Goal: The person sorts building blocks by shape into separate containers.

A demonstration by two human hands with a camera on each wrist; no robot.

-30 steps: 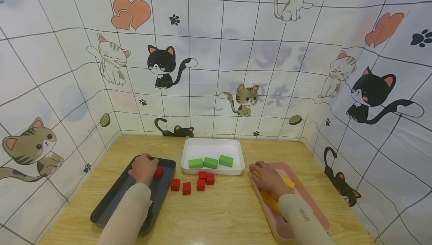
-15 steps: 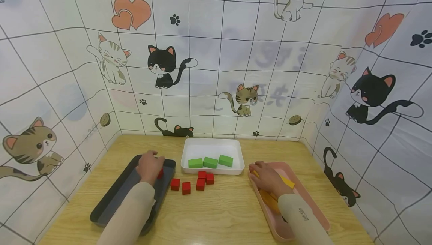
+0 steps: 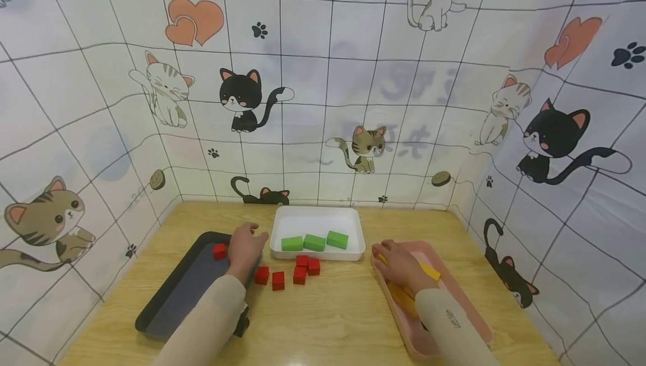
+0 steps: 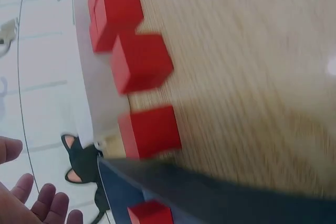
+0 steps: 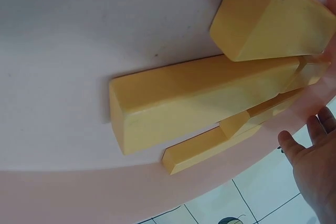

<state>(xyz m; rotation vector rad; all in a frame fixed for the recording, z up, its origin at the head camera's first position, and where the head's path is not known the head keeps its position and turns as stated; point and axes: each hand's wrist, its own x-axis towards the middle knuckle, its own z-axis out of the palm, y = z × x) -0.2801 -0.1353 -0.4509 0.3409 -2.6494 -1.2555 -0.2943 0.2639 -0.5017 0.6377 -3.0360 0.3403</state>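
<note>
My left hand [image 3: 246, 251] hovers over the right rim of the dark grey tray [image 3: 189, 293], fingers apart and nothing held. Inside that tray, near its far end, lies one red cube [image 3: 219, 251]. Several more red cubes [image 3: 278, 281] stand on the table to the right of the hand; two of them appear close up in the left wrist view, a red cube [image 4: 140, 62] and another red cube [image 4: 152, 132]. My right hand [image 3: 404, 268] is over the pink tray [image 3: 466, 310], its loosely bent fingers near the far-left rim. Long yellow blocks [image 5: 205, 95] lie below it, partly hidden.
A white tray [image 3: 318, 217] with green blocks [image 3: 314, 242] stands at the back centre, behind the red cubes. A cloth with cat drawings [image 3: 303, 130] surrounds the wooden table [image 3: 323, 321] at the back and sides.
My left hand has moved right from above the red cube in the grey tray to the tray's right rim. That cube now shows left of the hand. The right hand has not moved.
</note>
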